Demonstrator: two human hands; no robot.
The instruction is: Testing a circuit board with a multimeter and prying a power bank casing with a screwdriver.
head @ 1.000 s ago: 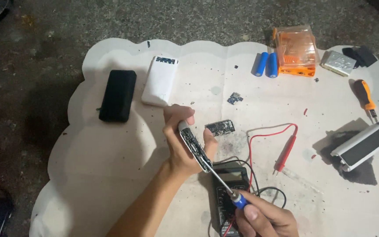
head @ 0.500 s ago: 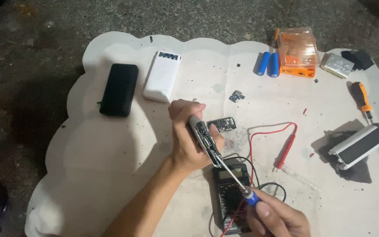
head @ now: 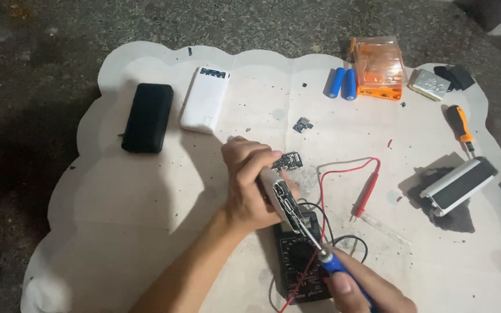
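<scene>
My left hand [head: 249,184] grips a small opened device casing [head: 283,198], held on edge over a white mat [head: 146,203]. My right hand [head: 366,290], at the bottom edge, holds a blue-handled screwdriver [head: 326,261] whose tip reaches into the casing. Under both lies a black multimeter [head: 297,261] with a red probe [head: 366,194] and black lead running right. A small circuit board [head: 287,162] lies just above my left hand.
On the mat: a black power bank [head: 147,117], a white power bank [head: 205,99], two blue cells [head: 342,83], an orange plastic box [head: 379,68], a tiny board [head: 302,124], an orange screwdriver [head: 460,126], a silver-black case [head: 458,185], a silver pack [head: 429,84]. Dark rough floor surrounds the mat.
The view has shifted slightly. My hands keep the casing and screwdriver together, with the screwdriver tip staying in the casing.
</scene>
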